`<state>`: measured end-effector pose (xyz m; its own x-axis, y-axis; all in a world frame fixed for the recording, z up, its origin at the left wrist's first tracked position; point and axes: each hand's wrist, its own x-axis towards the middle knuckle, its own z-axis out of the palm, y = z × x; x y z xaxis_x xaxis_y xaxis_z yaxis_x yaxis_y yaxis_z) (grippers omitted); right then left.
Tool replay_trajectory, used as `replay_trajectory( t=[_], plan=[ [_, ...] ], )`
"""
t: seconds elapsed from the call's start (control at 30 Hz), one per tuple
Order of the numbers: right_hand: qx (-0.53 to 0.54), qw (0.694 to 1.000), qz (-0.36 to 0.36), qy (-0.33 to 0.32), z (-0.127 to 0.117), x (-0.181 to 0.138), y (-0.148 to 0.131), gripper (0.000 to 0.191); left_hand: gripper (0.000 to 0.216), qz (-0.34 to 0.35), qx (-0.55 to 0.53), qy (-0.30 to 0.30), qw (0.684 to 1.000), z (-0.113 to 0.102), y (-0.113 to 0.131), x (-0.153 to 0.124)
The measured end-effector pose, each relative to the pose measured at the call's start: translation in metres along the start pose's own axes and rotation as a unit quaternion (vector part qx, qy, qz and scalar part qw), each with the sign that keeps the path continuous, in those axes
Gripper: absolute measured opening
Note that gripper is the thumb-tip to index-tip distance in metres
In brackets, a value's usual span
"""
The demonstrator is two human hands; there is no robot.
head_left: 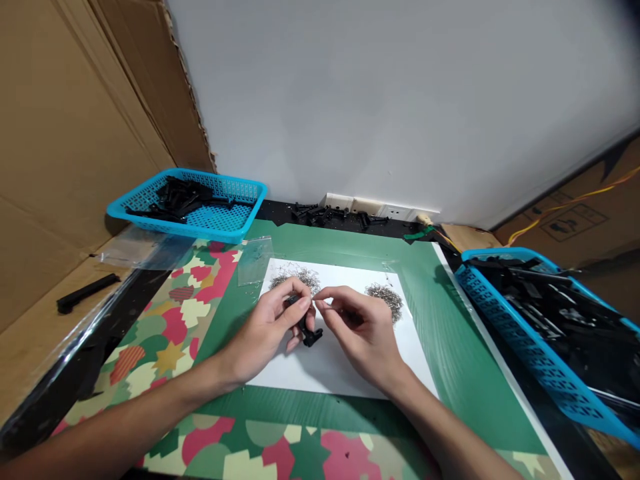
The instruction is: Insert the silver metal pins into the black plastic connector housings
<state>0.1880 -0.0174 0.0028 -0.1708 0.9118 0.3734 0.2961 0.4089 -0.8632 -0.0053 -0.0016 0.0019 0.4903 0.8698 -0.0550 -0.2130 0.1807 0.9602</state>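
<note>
Left hand [270, 327]: over the white sheet [335, 373], fingers closed around a small black part [307, 331].
Right hand [360, 330]: beside it over the sheet, thumb and forefinger pinched narrow at the part's top; what they pinch is too small to tell.
Metal heaps [385, 298]: on the sheet's far side.
Blue basket [220, 230]: beyond the sheet's left corner, black pieces inside.
Box print [575, 222]: far right of the sheet, too blurred to read.
</note>
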Motion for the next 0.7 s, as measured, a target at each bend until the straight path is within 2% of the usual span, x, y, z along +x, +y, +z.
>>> replay_trajectory(
  t=[0.1,0.27,0.43,0.57,0.7],
  plan=[
    [-0.024,0.999,-0.027,0.022,0.0,-0.001,0.0,0.015,0.026,-0.002,-0.013,0.013,1.0,0.0,0.001,0.001],
    [-0.052,0.997,-0.053,0.034,0.002,-0.001,-0.001,0.007,0.028,0.002,0.001,0.015,1.0,-0.001,0.0,0.002],
    [-0.077,0.993,-0.084,0.033,0.001,-0.002,-0.001,0.014,0.029,-0.009,0.018,0.006,1.0,-0.002,-0.001,0.002],
    [-0.117,0.985,-0.129,0.013,-0.002,-0.002,0.004,0.023,0.027,-0.022,0.01,-0.004,1.0,-0.002,-0.001,0.002],
    [-0.156,0.977,-0.147,-0.007,-0.003,-0.002,0.01,0.021,0.027,-0.038,-0.007,-0.007,0.999,-0.002,0.0,0.003]
  ],
)
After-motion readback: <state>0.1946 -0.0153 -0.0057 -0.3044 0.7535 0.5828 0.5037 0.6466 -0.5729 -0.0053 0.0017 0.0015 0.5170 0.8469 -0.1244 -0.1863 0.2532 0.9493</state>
